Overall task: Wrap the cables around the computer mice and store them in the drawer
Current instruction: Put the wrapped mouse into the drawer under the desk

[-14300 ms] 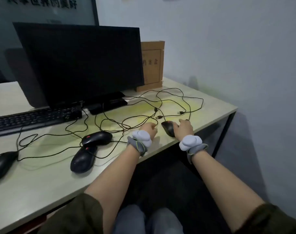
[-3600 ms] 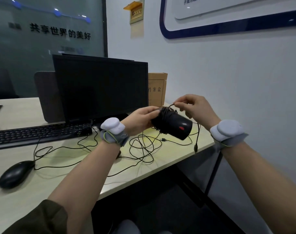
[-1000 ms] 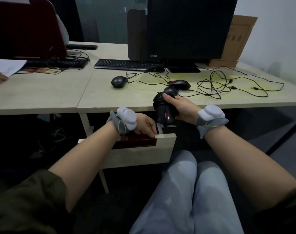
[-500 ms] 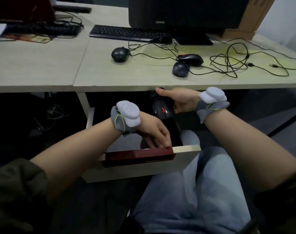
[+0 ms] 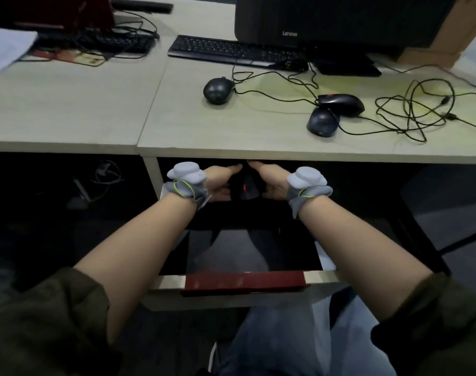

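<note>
A black computer mouse with a small red mark (image 5: pixel 247 185) is sitting between both hands in the centre of the frame, just under the front edge of the pale wooden desk (image 5: pixel 177 126) and over the back part of the pulled-out drawer (image 5: pixel 323 278); whether its cable is wound round it is too dark to tell. The left hand (image 5: pixel 220 180) is cupping the mouse's left side with its fingers curled toward it, and the right hand (image 5: pixel 272 180) is cupping the right side the same way, so the mouse is being held pinched between the two palms. Both wrists are wearing grey straps with pale lumpy pads. The drawer is standing open below the hands, its dark inside reflecting the person's legs, and a dark red strip (image 5: pixel 243 280) is lying along its pale front edge in the lower centre. On the desk above, in the upper right of the frame, a black mouse with a red wheel (image 5: pixel 341 103) is touching a dark grey rounded mouse (image 5: pixel 323 122), with loose black cables (image 5: pixel 413 112) looping to their right. A third dark round mouse (image 5: pixel 218 90) is lying apart in the upper centre, near a black keyboard (image 5: pixel 231 51) and a black Lenovo monitor (image 5: pixel 326 20).
</note>
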### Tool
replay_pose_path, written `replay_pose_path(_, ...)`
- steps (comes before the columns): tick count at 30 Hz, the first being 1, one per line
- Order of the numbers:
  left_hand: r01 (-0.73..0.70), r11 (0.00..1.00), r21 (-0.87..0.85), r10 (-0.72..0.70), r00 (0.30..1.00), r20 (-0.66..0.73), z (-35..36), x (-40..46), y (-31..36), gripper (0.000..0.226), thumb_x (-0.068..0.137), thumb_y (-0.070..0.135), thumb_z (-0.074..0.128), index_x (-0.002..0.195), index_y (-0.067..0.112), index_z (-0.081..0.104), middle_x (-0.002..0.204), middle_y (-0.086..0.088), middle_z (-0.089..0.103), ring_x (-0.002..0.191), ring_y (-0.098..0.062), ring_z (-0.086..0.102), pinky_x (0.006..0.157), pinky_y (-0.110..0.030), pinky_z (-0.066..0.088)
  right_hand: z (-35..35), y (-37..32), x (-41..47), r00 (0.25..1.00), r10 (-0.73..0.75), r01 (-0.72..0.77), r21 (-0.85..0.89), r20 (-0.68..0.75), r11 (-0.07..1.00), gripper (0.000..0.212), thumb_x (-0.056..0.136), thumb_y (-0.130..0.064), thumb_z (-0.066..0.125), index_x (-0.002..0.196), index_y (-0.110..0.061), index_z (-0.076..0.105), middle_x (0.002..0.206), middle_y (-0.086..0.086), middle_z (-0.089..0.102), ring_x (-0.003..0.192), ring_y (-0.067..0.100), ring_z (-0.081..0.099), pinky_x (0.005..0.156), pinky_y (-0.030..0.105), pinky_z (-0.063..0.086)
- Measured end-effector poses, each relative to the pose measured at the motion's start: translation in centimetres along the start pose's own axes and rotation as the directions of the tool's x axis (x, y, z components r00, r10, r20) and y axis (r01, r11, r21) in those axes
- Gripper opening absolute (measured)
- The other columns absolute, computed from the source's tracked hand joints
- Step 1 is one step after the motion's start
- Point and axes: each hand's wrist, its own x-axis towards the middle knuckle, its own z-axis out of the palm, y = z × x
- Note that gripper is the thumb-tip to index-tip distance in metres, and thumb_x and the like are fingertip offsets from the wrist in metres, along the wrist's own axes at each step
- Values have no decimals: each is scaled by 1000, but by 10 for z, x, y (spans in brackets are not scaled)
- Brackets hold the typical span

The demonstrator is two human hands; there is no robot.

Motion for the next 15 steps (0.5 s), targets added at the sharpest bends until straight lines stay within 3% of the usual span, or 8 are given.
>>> replay_pose_path(2, -60, 995, 80, 67, 994, -90, 2, 7, 0, 37, 91, 32, 55, 110, 1, 57, 113, -18, 58, 104, -29, 58, 94, -40, 49, 3, 0, 4, 999, -26, 26, -4, -34, 1000, 43, 100, -23, 33, 134, 3, 41, 119, 19, 57, 89, 28, 54, 101, 35, 41)
replay_pose_path(4, -96, 992, 87, 107, 986, -129, 7, 10, 0, 26, 89, 27, 59, 93, 1, 60, 103, -18, 59, 96, -29, 59, 75, -34, 55, 1, 2, 2, 996, -63, 60, -50, -66, 997, 42, 98, -14, 33, 136, 3, 38, 130, 22, 51, 114, 34, 53, 107, 43, 37)
replay_pose_path(6, -99, 988, 118, 118, 980, -163, 12, 12, 0, 26, 89, 27, 59, 76, 5, 54, 91, -16, 57, 82, -28, 57, 52, -25, 52, -3, 4, -4, 995, -85, 69, -223, -60, 972, 41, 97, -11, 32, 134, 4, 41, 138, 23, 45, 127, 36, 45, 106, 43, 38)
replay_pose_path(9, -111, 973, 201, 155, 963, -221, 11, 19, -3, 34, 88, 32, 59, 89, -2, 59, 110, -24, 60, 94, -33, 61, 70, -34, 55, -6, 6, -4, 983, -165, 99, -538, -76, 837, 38, 97, -8, 32, 130, 5, 46, 136, 22, 48, 126, 34, 44, 98, 33, 37)
replay_pose_path(12, -137, 975, 174, 171, 966, -196, 10, 19, -8, 32, 87, 30, 61, 65, 12, 47, 76, -11, 55, 59, -18, 50, 36, -16, 45, -2, 4, -1, 974, -200, 51, -750, -110, 659, 39, 101, -15, 26, 134, 0, 41, 142, 19, 42, 130, 33, 39, 102, 33, 31)
replay_pose_path(15, -170, 964, 207, 212, 956, -204, 4, 20, -13, 33, 87, 28, 61, 62, 14, 46, 62, -2, 46, 53, -12, 44, 28, -12, 36, 5, 10, 5, 946, -300, 27, -893, -123, 450, 40, 102, -23, 26, 133, -8, 45, 140, 20, 42, 130, 36, 34, 102, 37, 31)
